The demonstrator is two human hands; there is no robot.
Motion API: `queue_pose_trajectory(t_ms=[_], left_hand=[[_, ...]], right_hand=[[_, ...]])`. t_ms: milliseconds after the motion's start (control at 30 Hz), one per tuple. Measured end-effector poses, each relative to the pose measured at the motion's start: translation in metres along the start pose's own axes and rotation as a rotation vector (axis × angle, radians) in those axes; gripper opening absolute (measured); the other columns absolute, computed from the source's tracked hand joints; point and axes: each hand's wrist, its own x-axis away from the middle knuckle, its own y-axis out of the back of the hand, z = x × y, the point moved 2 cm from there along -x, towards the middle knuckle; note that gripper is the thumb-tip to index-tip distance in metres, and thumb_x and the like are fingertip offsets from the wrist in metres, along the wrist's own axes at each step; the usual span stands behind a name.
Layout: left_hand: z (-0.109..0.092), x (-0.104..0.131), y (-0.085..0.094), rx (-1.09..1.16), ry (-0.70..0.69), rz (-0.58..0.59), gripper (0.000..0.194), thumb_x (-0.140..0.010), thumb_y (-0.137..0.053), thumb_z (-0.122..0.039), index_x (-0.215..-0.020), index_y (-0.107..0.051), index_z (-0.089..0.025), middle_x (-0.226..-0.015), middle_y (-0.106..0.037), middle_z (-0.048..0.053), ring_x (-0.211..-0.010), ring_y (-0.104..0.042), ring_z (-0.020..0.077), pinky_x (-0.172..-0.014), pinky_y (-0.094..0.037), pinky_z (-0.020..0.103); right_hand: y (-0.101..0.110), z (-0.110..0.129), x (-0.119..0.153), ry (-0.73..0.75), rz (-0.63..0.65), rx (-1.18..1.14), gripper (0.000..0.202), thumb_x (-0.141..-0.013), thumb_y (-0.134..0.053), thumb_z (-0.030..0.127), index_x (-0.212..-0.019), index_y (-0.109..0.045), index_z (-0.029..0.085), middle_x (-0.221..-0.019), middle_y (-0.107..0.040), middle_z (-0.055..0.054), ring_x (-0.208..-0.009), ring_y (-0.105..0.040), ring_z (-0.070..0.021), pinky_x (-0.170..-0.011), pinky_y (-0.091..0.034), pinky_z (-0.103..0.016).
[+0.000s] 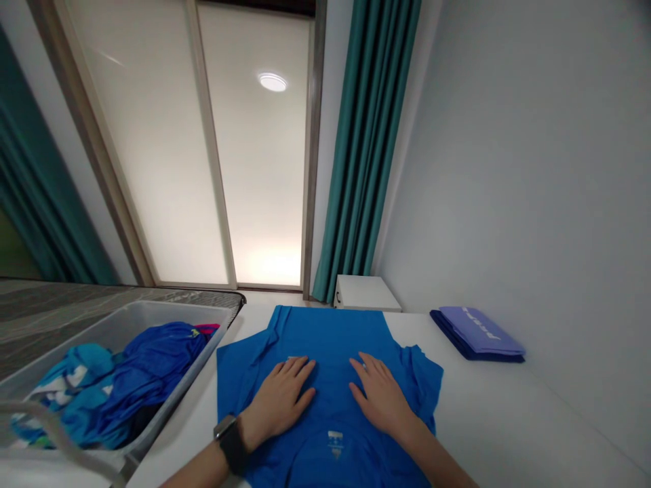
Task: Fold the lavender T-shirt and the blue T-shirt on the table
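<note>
At nine o'clock from the middle of the shirt stands a translucent whitish plastic bin (157, 312), in which a loose heap of blue and turquoise clothes (147, 369) lies. To the right of it, the left hand (282, 396), with a black wristwatch (230, 444) on its wrist, rests palm down, its fingers a little spread. Beneath this hand is the bright blue short-sleeved fabric shirt (330, 379), laid on the white flat table (508, 427). From the left hand, one sleeve of the shirt is at ten o'clock, and the neckline with its small pale printed label (335, 437) is at four o'clock. The straight hem is at twelve o'clock from the shirt's middle. The right hand (379, 393) also rests palm down on the shirt, with fingers spread; the label is at eight o'clock from it, the other sleeve at two o'clock. Farther right, well apart from this hand, a folded lilac and navy cloth bundle (481, 332) lies at two o'clock, near the wall.
</note>
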Motion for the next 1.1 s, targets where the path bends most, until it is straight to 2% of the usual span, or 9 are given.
queue_pose_trajectory(t_ms=[100,200,367,500,700,867,1000,1100], left_hand=[[0.006,-0.015,0.004,-0.024,-0.01,0.006,0.052,-0.097,-0.04,-0.043,-0.143,-0.044,-0.021,-0.148,-0.045,0.011,-0.135,-0.042,0.0274,-0.111,-0.032,0.045],[0.016,-0.027,0.002,-0.05,-0.001,-0.004,0.052,-0.097,-0.038,-0.043,-0.143,-0.043,-0.02,-0.149,-0.043,0.011,-0.137,-0.039,0.0263,-0.113,-0.03,0.044],[0.037,-0.041,0.001,-0.073,0.071,-0.038,0.053,-0.097,-0.039,-0.042,-0.144,-0.042,-0.019,-0.15,-0.041,0.012,-0.138,-0.038,0.0263,-0.113,-0.031,0.042],[0.046,-0.044,0.0,-0.099,0.063,-0.044,0.053,-0.098,-0.036,-0.044,-0.144,-0.041,-0.019,-0.15,-0.041,0.012,-0.139,-0.037,0.0261,-0.112,-0.032,0.043],[0.063,-0.027,0.0,-0.253,0.269,-0.05,0.048,-0.098,-0.036,-0.042,-0.139,-0.049,-0.02,-0.146,-0.048,0.012,-0.134,-0.042,0.0314,-0.105,-0.036,0.05],[0.067,-0.005,0.003,-0.357,0.339,-0.042,0.052,-0.099,-0.032,-0.043,-0.139,-0.049,-0.014,-0.145,-0.048,0.014,-0.127,-0.047,0.0339,-0.1,-0.037,0.048],[0.064,0.004,0.006,-0.38,0.381,-0.023,0.055,-0.098,-0.032,-0.043,-0.136,-0.052,-0.007,-0.14,-0.052,0.019,-0.126,-0.048,0.0332,-0.1,-0.037,0.046],[0.063,0.011,0.009,-0.374,0.368,-0.03,0.053,-0.097,-0.033,-0.041,-0.128,-0.058,-0.005,-0.133,-0.058,0.021,-0.121,-0.051,0.0335,-0.099,-0.037,0.047]], right_hand=[[0.0,0.017,-0.024,0.078,0.042,-0.064,0.05,-0.096,-0.038,0.039,-0.142,-0.046,0.021,-0.15,-0.041,-0.012,-0.138,-0.036,-0.0273,-0.114,-0.027,-0.048],[-0.007,0.02,-0.041,0.088,0.064,-0.059,0.052,-0.097,-0.037,0.041,-0.145,-0.042,0.021,-0.155,-0.033,-0.011,-0.143,-0.027,-0.0265,-0.117,-0.018,-0.05],[-0.021,-0.006,-0.042,-0.038,0.156,-0.04,0.06,-0.098,-0.026,0.054,-0.15,-0.03,0.026,-0.159,-0.021,-0.009,-0.147,-0.013,-0.0287,-0.114,-0.005,-0.062],[-0.018,-0.028,-0.028,-0.063,0.2,-0.026,0.061,-0.097,-0.02,0.058,-0.151,-0.025,0.031,-0.16,-0.018,-0.004,-0.147,-0.009,-0.0278,-0.112,0.001,-0.065],[-0.015,-0.044,-0.017,-0.104,0.221,0.008,0.062,-0.096,-0.018,0.06,-0.152,-0.022,0.033,-0.16,-0.015,-0.002,-0.147,-0.008,-0.0284,-0.113,0.001,-0.065],[-0.016,-0.041,-0.015,-0.096,0.216,0.018,0.064,-0.096,-0.017,0.062,-0.152,-0.023,0.031,-0.16,-0.015,-0.004,-0.147,-0.008,-0.027,-0.115,0.0,-0.061],[-0.014,-0.033,-0.014,-0.033,0.22,-0.005,0.065,-0.096,-0.018,0.062,-0.152,-0.025,0.03,-0.16,-0.016,-0.006,-0.147,-0.009,-0.0258,-0.117,-0.003,-0.055],[-0.009,-0.024,-0.02,-0.001,0.225,-0.006,0.065,-0.096,-0.023,0.061,-0.151,-0.031,0.027,-0.159,-0.023,-0.01,-0.147,-0.014,-0.0278,-0.117,-0.005,-0.054]])
